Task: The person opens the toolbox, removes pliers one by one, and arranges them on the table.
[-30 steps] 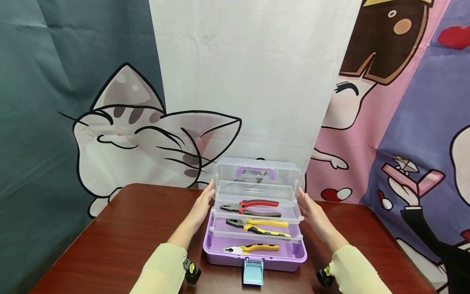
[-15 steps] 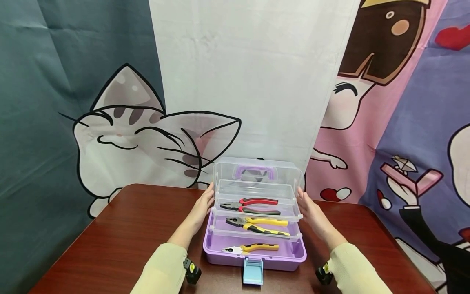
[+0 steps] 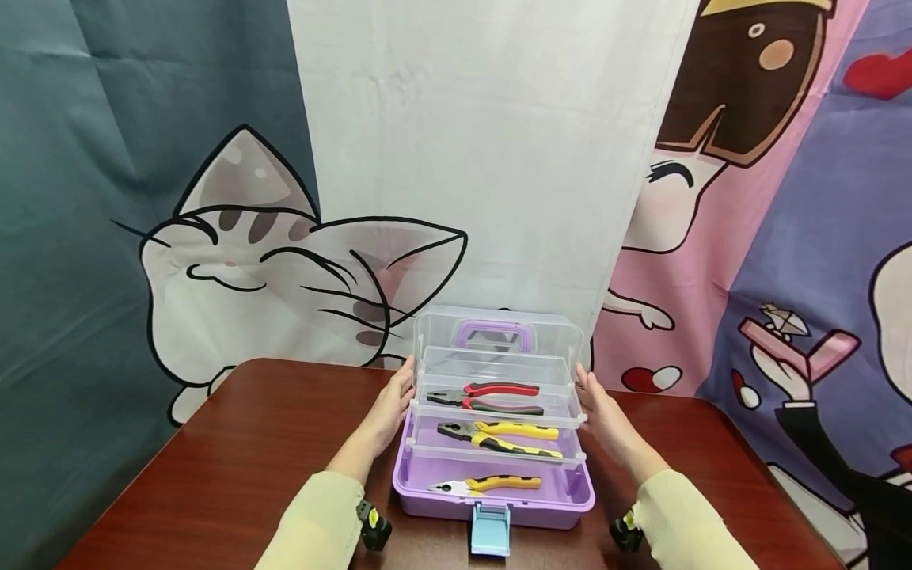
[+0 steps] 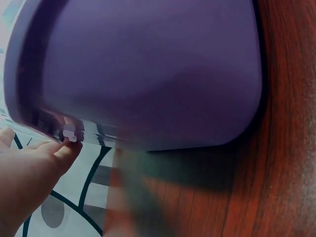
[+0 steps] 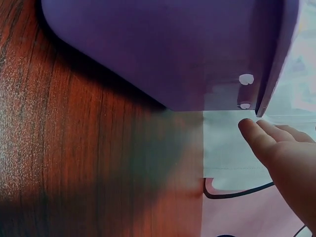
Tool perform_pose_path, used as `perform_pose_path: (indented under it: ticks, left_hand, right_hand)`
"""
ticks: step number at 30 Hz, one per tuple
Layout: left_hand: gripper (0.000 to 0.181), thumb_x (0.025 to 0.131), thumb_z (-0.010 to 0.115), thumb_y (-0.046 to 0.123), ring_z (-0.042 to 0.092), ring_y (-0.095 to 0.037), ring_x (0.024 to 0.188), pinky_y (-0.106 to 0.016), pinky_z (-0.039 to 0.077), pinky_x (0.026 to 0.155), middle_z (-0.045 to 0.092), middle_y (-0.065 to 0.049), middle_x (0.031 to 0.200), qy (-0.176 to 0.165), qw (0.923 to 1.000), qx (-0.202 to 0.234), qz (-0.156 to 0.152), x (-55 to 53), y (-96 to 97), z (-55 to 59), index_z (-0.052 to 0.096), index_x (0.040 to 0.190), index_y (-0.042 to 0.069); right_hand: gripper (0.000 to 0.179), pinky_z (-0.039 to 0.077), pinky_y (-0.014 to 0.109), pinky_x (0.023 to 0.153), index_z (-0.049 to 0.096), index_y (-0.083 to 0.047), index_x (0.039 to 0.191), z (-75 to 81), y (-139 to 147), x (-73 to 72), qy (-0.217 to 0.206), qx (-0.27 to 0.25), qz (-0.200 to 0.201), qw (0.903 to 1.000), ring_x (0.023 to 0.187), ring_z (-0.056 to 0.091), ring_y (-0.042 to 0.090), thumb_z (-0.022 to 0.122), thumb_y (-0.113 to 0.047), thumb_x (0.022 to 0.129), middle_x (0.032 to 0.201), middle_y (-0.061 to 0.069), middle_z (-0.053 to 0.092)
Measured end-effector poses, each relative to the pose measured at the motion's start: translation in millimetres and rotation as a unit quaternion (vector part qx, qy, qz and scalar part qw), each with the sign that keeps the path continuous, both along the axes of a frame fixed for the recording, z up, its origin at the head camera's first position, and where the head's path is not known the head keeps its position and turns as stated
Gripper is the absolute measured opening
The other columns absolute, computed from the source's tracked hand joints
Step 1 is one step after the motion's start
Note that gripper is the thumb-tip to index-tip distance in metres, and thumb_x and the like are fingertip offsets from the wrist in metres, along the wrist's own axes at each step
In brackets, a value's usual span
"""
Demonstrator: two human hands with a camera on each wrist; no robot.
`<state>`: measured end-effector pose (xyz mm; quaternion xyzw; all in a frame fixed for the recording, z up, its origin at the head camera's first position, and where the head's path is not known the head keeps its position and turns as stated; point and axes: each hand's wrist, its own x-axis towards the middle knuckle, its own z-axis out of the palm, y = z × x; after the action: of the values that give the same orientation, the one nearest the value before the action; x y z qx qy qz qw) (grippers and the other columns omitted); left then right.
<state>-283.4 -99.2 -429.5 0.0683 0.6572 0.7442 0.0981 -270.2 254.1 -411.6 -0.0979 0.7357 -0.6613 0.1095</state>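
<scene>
A purple toolbox stands with its clear lid raised and two clear trays fanned out. Red-handled pliers lie in the upper tray, yellow-and-black pliers in the lower one. Another pair of yellow-handled pliers is in the purple base. My left hand is at the box's left side, fingertips right at the back end of the rim in the left wrist view. On the opposite side, my right hand extends nearly straight fingers close to the rear corner.
Under the box is a dark red wooden table. A light blue latch hangs down at the box's front. Cloth with cartoon figures hangs right behind the table.
The upper tray with the red-handled pliers has risen slightly toward the back. My right hand has shifted a little inward; my left hand stays nearly in place.
</scene>
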Motion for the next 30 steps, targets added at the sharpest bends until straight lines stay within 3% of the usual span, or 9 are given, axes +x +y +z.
perform_pose_path:
  ticks: [5, 15, 23, 30]
  left_hand:
    - [0.060, 0.100, 0.027, 0.041, 0.010, -0.037, 0.145, -0.051, 0.008, 0.120, 0.005, -0.017, 0.159, 0.004, 1.0000, -0.003, 0.002, 0.8, -0.8, -0.2, 0.008, 0.153, 0.022]
    - [0.059, 0.100, 0.025, 0.042, 0.012, -0.037, 0.144, -0.053, 0.010, 0.119, 0.007, -0.017, 0.159, 0.013, 0.9999, -0.005, 0.001, 5.2, -3.4, -0.5, 0.009, 0.153, 0.025]
    - [0.059, 0.100, 0.026, 0.044, 0.017, -0.039, 0.143, -0.056, 0.017, 0.117, 0.012, -0.020, 0.157, 0.016, 0.9996, -0.025, 0.001, 16.0, -5.0, -3.4, 0.012, 0.153, 0.023]
    - [0.060, 0.100, 0.026, 0.045, 0.017, -0.039, 0.143, -0.055, 0.018, 0.117, 0.013, -0.020, 0.157, 0.014, 0.9995, -0.028, 0.003, 15.2, -5.8, -2.3, 0.011, 0.153, 0.023]
  right_hand:
    - [0.062, 0.023, 0.062, 0.112, -0.012, -0.024, 0.151, 0.0, 0.1, 0.6, -0.009, -0.022, 0.007, 0.9997, 0.141, 0.016, 0.045, 0.010, -0.052, 0.100, 0.157, 0.025, 0.000]
    - [0.065, 0.029, 0.061, 0.110, -0.009, -0.025, 0.152, 2.0, -0.6, 4.6, -0.002, -0.016, 0.004, 0.9999, 0.141, 0.016, 0.045, 0.014, -0.056, 0.099, 0.157, 0.023, 0.002]
    - [0.062, 0.036, 0.057, 0.107, -0.009, -0.024, 0.152, -4.1, 0.1, 19.5, -0.003, -0.018, 0.001, 0.9998, 0.139, 0.021, 0.047, 0.013, -0.051, 0.101, 0.157, 0.025, 0.004]
    - [0.065, 0.035, 0.058, 0.107, -0.010, -0.023, 0.152, -1.5, -0.7, 19.1, -0.001, -0.009, 0.004, 1.0000, 0.139, 0.020, 0.048, 0.013, -0.055, 0.100, 0.157, 0.025, 0.003]
